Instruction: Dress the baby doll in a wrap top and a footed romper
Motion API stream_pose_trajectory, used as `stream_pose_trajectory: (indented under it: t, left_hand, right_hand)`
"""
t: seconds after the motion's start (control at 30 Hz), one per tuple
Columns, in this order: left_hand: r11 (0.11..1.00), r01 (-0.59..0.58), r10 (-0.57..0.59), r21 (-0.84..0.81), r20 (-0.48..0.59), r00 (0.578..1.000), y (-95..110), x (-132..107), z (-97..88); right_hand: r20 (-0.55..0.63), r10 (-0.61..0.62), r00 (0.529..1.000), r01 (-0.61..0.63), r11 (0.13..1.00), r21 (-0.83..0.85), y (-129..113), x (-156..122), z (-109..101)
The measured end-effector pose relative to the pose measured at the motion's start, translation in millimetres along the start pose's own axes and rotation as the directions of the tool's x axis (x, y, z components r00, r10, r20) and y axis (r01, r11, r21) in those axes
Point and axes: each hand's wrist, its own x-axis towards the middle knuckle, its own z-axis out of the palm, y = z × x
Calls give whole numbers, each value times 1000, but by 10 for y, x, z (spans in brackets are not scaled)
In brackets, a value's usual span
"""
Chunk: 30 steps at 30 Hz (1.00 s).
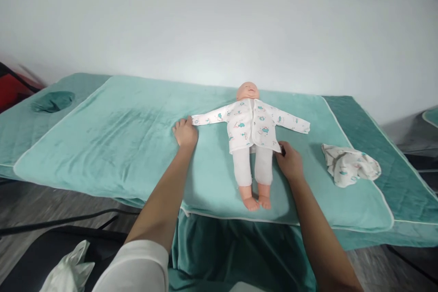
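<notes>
A baby doll [247, 92] lies on its back on a teal-green bed cover, head toward the wall. It wears a white printed long-sleeved shirt [251, 123] and white trousers [242, 167]; its feet are bare. Both sleeves stretch out to the sides. My left hand [185, 132] is closed at the cuff of the sleeve on the left. My right hand [290, 160] has its fingers closed at the shirt's lower corner, beside the doll's hip. A small dark spot shows at those fingertips; I cannot make out what it is.
A crumpled printed white cloth [349, 164] lies on the bed's right part. The bed [85, 137] has a face hole [53, 101] at its left end and stands against a white wall [205, 32]. A black chair [102, 242] with a pale cloth [70, 269] is at lower left.
</notes>
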Motion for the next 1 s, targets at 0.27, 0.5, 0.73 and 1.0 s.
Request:
stream_pose_trajectory:
  t: [0.27, 0.5, 0.73, 1.0]
  left_hand:
    - [1000, -8, 8, 28, 10, 1000, 1, -25, -23]
    - [1000, -13, 13, 5, 6, 1000, -9, -31, -27]
    - [1000, -17, 17, -19, 2, 1000, -8, -28, -34]
    - [1000, -7, 7, 3, 7, 1000, -9, -16, -11]
  right_hand:
    - [32, 119, 992, -116, 990, -85, -83, -171, -66]
    - [-88, 180, 980, -174, 982, 79, -76, -335, -27]
    - [-98, -141, 985, 140, 990, -18, -143, -635, -19]
    - [276, -192, 942, 270, 921, -282, -304, -376, -54]
